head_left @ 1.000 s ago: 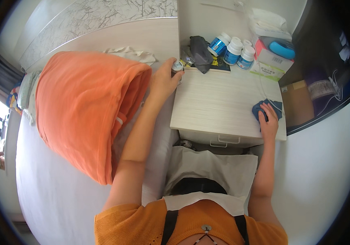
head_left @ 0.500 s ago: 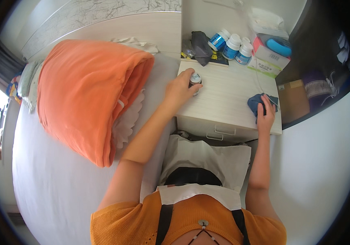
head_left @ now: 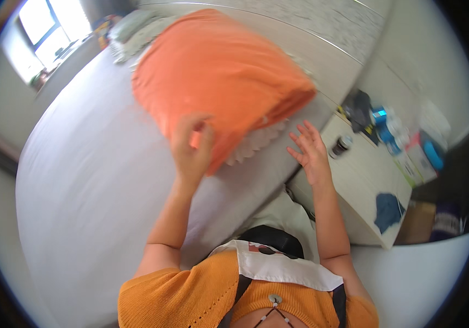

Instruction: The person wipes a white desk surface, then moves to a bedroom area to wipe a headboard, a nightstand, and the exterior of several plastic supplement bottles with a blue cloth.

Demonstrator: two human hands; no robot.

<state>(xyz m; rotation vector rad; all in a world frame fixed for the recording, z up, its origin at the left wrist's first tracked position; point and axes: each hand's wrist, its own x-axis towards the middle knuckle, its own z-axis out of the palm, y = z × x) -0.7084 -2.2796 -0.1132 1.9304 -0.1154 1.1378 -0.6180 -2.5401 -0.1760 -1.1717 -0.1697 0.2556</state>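
An orange fabric cover (head_left: 220,71), draped over a bulky shape, lies on the bed, with a white scalloped edge (head_left: 256,143) showing beneath its near right side. Over the near part of that cover is my left hand (head_left: 190,147), blurred, its thumb and fingers curved apart and nothing seen between them. My right hand (head_left: 313,156) hovers between the bed and the bedside cabinet, fingers spread and holding nothing. Close to it on the cabinet top stands a small dark jar (head_left: 340,147) with a pale lid. A crumpled blue-grey cloth (head_left: 388,212) rests at the cabinet's near right corner.
Several blue-and-white bottles (head_left: 390,134), a dark grey pouch (head_left: 361,106) and boxes (head_left: 416,164) sit at the back of the cabinet (head_left: 363,183). Light pillows (head_left: 136,33) lie at the far left of the bed. A cardboard box (head_left: 417,221) stands beside the cabinet.
My view has turned left toward the bed. My left hand has let go of the jar and moved over the orange cover; my right hand has left the cloth and moved left.
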